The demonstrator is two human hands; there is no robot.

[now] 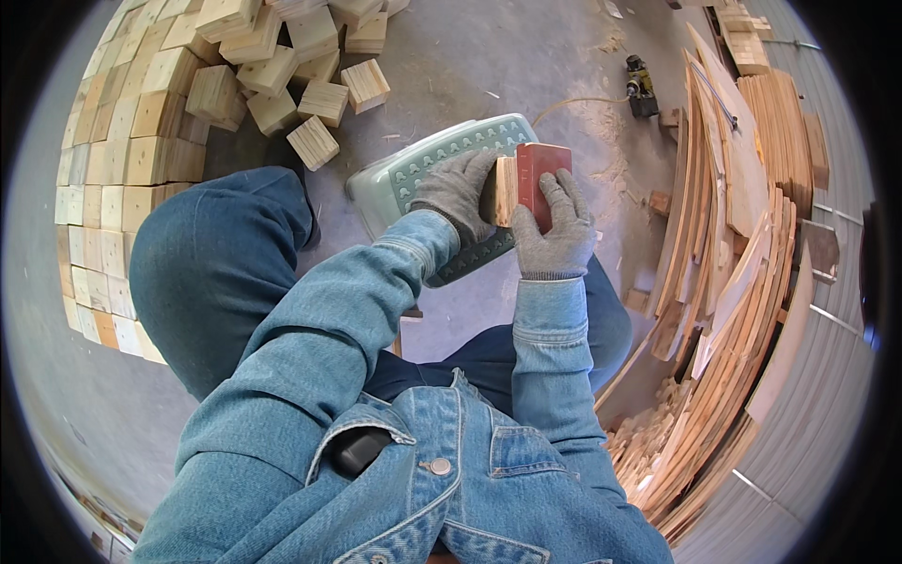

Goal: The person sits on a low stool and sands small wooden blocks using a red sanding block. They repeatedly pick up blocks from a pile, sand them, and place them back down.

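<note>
Left fingers (481, 166) grip a wood block (505, 193), right fingers (556, 195) hold a red block (532, 167) against it, a green stool (402, 183) below both, a drill (641, 89) ahead to their right

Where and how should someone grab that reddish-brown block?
The reddish-brown block is probably best gripped near its lower right corner, from the right: its left side faces the wooden block in the left hand, while its straight right edge meets the right hand.

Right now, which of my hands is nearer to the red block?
Right. Your right hand has its grip on the red block itself; your left hand is left of it, holding the wooden block.
</note>
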